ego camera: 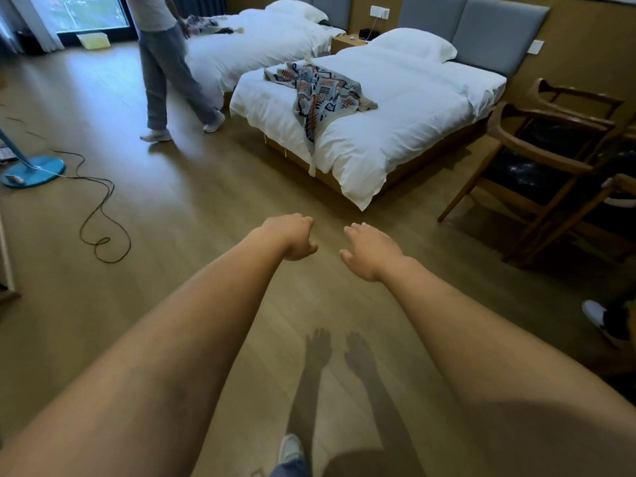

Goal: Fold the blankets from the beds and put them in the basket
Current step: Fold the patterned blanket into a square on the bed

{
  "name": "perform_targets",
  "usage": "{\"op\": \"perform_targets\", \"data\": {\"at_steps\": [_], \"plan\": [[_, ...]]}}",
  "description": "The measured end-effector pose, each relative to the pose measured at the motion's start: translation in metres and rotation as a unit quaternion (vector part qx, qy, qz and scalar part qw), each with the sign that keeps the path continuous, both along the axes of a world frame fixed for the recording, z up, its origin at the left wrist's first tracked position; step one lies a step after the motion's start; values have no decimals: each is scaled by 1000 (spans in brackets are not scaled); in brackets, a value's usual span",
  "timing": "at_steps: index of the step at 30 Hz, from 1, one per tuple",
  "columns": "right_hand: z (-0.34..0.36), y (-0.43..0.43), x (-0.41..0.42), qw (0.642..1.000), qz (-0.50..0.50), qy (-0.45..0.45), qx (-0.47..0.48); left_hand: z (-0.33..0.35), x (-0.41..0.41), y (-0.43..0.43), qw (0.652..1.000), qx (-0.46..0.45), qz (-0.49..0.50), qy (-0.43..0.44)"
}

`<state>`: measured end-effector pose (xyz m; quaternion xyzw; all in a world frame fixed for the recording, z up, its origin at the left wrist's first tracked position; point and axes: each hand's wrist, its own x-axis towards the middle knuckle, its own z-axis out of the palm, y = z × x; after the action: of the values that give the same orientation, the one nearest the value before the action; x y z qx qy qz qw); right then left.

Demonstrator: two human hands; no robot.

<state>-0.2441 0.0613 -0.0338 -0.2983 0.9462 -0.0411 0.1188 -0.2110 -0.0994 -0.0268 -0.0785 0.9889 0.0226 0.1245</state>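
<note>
Wood floor (172,201); blanket (320,91) crumpled on near bed (413,108); left hand (292,239), right hand (373,251) fingers loose, empty.

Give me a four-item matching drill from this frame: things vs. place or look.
Things:
1. blanket
2. basket
3. chair
4. fan base

Place or look:
A. wooden, dark seat, at far right
B. unfolded on a bed
C. blue and round, at far left
D. by the window

Pairs: 1-B, 2-D, 3-A, 4-C
</note>
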Motion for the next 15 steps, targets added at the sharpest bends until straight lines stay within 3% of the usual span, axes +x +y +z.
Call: {"op": "perform_targets", "data": {"at_steps": [15], "plan": [[-17,-89,-241,1000,-5,-20,20,-23,-247,-95,999,-4,-10,-36]]}}
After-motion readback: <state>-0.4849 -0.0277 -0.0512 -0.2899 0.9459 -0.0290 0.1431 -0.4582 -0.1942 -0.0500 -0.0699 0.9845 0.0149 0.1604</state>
